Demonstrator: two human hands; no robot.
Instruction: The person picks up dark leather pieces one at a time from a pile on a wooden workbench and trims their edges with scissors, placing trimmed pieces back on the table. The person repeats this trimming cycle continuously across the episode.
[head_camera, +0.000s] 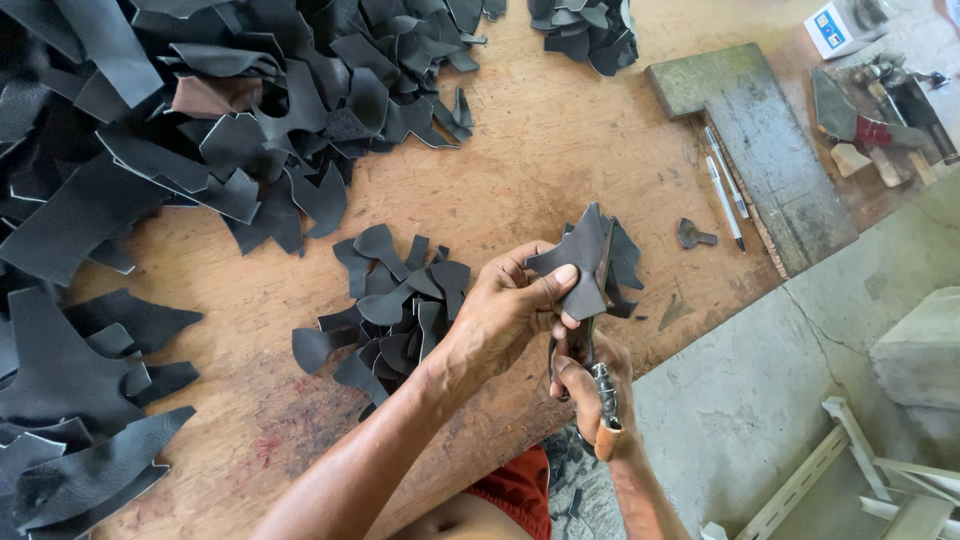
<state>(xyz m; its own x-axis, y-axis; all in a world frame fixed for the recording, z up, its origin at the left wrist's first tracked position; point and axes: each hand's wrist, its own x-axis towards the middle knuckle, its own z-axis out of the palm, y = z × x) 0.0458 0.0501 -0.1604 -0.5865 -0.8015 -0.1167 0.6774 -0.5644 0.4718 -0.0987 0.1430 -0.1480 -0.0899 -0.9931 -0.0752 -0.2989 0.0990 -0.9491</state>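
Wooden workbench (560, 150), dark leather offcuts piled far side. L hand (510, 305) at near edge, thumb and fingers pinching stack of cut leather pieces (590, 260). R hand (590, 385) just below stack, fist closed round scissors (603, 385).

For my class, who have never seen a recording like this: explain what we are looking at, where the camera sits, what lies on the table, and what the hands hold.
There is no machine here, only a person's two bare hands. The single camera is worn on the head and looks down at them. The left hand pinches a small stack of dark cut leather pieces in its grip. The right hand, below it, holds scissors that point up at the stack. On the wooden table lie a small pile of cut pieces, a big heap of dark leather scraps, two pens beside a grey board, and some tools at the far right corner.
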